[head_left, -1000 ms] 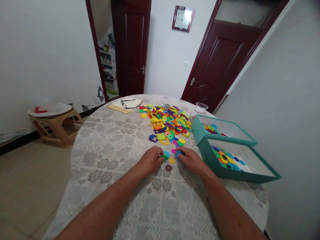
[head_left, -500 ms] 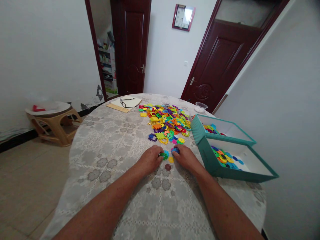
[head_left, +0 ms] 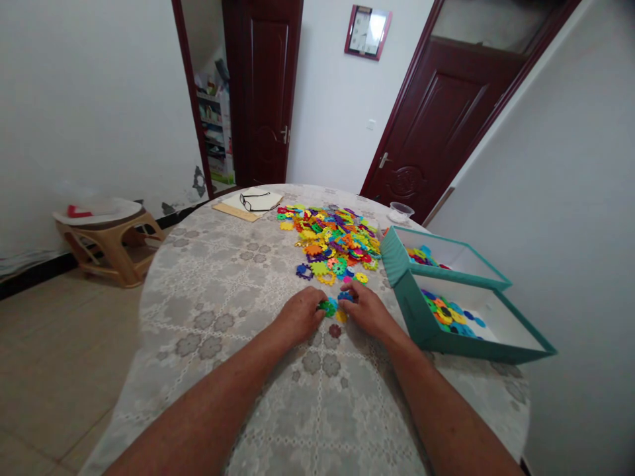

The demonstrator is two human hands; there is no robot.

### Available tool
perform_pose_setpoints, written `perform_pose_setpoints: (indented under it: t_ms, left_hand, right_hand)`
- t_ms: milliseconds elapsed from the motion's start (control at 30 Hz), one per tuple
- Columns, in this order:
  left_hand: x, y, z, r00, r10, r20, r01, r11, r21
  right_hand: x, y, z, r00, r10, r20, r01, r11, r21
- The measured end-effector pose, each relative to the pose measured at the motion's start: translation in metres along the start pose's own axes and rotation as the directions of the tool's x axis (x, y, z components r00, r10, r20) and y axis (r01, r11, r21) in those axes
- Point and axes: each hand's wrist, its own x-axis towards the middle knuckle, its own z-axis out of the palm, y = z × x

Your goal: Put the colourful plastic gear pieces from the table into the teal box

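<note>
My left hand (head_left: 303,313) rests low over the table, its thumb and fingers closed on the edge of a green plastic gear (head_left: 328,307). Facing it, my right hand (head_left: 366,308) has a blue gear (head_left: 346,297) between thumb and fingers, the index finger slightly raised. A yellow piece (head_left: 341,317) lies between the hands, touching or close to the green and blue ones. Nearer to me is a small brown flower-shaped piece (head_left: 335,331). Beyond my hands spreads a heap of colourful plastic gears (head_left: 337,238).
To the right stands an open teal box (head_left: 476,350) with more gears in its two halves. Glasses (head_left: 255,201) lie on a paper pad (head_left: 233,210) at the back left. A clear plastic bowl (head_left: 401,210) sits at the far edge of the patterned tablecloth (head_left: 198,284).
The fingers of my right hand have loosened and lifted slightly around the blue gear. My left hand stays at the green gear. The view has shifted a little.
</note>
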Motion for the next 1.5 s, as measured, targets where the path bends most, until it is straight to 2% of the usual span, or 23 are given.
perform_pose_setpoints:
  t_ms: [100, 200, 333, 400, 533, 633, 700, 767, 833, 900, 1000, 1067, 1100, 1200, 1267, 1333, 1400, 1500]
  left_hand:
    - [0.0, 0.0, 0.001, 1.0, -0.003, -0.005, 0.003, 1.0, 0.021]
    - [0.0, 0.0, 0.001, 1.0, -0.001, -0.019, 0.001, 1.0, 0.03]
    - [0.0, 0.001, -0.002, 1.0, 0.005, -0.009, -0.005, 1.0, 0.008]
    - [0.0, 0.003, -0.004, 1.0, -0.016, -0.008, 0.016, 1.0, -0.023]
    - [0.001, 0.003, -0.008, 0.996, -0.081, -0.026, 0.077, 0.989, -0.13]
    - [0.003, -0.005, -0.004, 0.999, -0.033, -0.015, 0.03, 0.984, -0.176]
    - [0.004, -0.011, 0.001, 0.996, 0.038, -0.076, -0.049, 0.988, -0.147]
    - [0.005, -0.014, 0.007, 0.982, 0.143, -0.127, -0.153, 0.985, -0.077]
    - [0.004, -0.013, 0.012, 0.974, 0.201, -0.102, -0.2, 0.98, 0.019]
    - [0.003, -0.009, 0.013, 0.984, 0.178, -0.031, -0.173, 0.978, 0.119]
    - [0.003, -0.001, 0.012, 0.987, 0.156, 0.029, -0.159, 0.971, 0.178]
    - [0.003, 0.001, 0.011, 0.988, 0.153, 0.03, -0.156, 0.974, 0.166]
    - [0.003, 0.001, 0.01, 0.989, 0.148, 0.024, -0.15, 0.977, 0.153]
    - [0.003, 0.0, 0.01, 0.994, 0.107, 0.004, -0.106, 0.988, 0.112]
    - [0.002, 0.001, 0.011, 0.998, 0.06, 0.003, -0.06, 0.994, 0.092]
    - [0.001, 0.002, 0.011, 1.0, 0.028, 0.013, -0.029, 0.996, 0.079]
    - [0.001, 0.002, 0.012, 1.0, 0.027, 0.006, -0.027, 0.997, 0.075]
    - [0.001, 0.0, 0.013, 0.998, 0.057, -0.041, -0.054, 0.996, 0.069]
  right_hand:
    - [-0.001, -0.003, 0.003, 0.998, -0.011, 0.059, 0.001, 0.988, 0.157]
    - [-0.006, -0.01, 0.004, 0.99, -0.055, 0.128, 0.028, 0.979, 0.202]
    - [-0.017, -0.023, 0.004, 0.972, -0.062, 0.227, -0.004, 0.961, 0.277]
    - [-0.023, -0.03, 0.004, 0.978, -0.1, 0.183, 0.056, 0.972, 0.23]
    - [-0.028, -0.04, 0.004, 0.965, -0.246, 0.087, 0.247, 0.969, -0.008]
    - [-0.027, -0.042, -0.001, 0.959, -0.274, 0.072, 0.282, 0.947, -0.152]
    - [-0.027, -0.043, -0.012, 0.957, -0.289, -0.008, 0.278, 0.929, -0.244]
    - [-0.029, -0.041, -0.033, 0.935, -0.316, -0.161, 0.248, 0.907, -0.341]
    - [-0.032, -0.034, -0.059, 0.877, -0.336, -0.344, 0.165, 0.883, -0.44]
    - [-0.036, -0.02, -0.087, 0.8, -0.327, -0.503, 0.012, 0.847, -0.532]
    - [-0.039, 0.005, -0.115, 0.738, -0.276, -0.616, -0.216, 0.769, -0.602]
    - [-0.039, 0.015, -0.121, 0.716, -0.262, -0.646, -0.277, 0.744, -0.609]
    - [-0.038, 0.016, -0.121, 0.713, -0.272, -0.647, -0.27, 0.744, -0.611]
    - [-0.035, 0.003, -0.105, 0.745, -0.346, -0.571, -0.113, 0.778, -0.619]
    - [-0.035, -0.013, -0.084, 0.801, -0.369, -0.471, 0.034, 0.813, -0.581]
    - [-0.036, -0.027, -0.057, 0.878, -0.34, -0.337, 0.139, 0.855, -0.5]
    - [-0.038, -0.035, -0.029, 0.947, -0.272, -0.171, 0.179, 0.889, -0.422]
    - [-0.036, -0.036, 0.003, 0.984, -0.175, 0.036, 0.174, 0.892, -0.417]
